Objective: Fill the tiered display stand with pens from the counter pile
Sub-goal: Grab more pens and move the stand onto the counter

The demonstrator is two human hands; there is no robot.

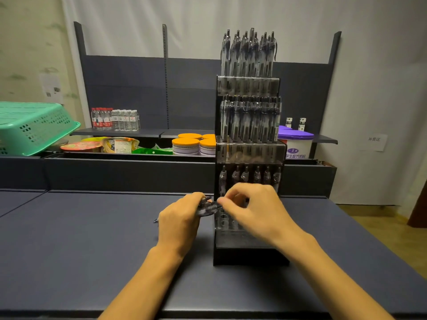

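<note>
Gripping a few pens (208, 207), the left hand (179, 224) meets the right hand's (256, 209) pinch beside six bottom-tier pens (250, 175).

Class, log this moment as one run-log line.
left hand: grips pen bundle | right hand: pinches one pen from bundle | display stand: top tiers full, bottom tier part-filled

Both forearms reach in from 6 o'clock, bare, angled toward 12. Left hand (179, 219) is knuckles up, fingers curled round something it grips, thumb hidden. Right hand (253, 207) sits just at its 3 o'clock, slightly higher, wrist bent, fingers (225, 200) curled and pinching toward the left hand's fingertips. The hands nearly touch.
</note>
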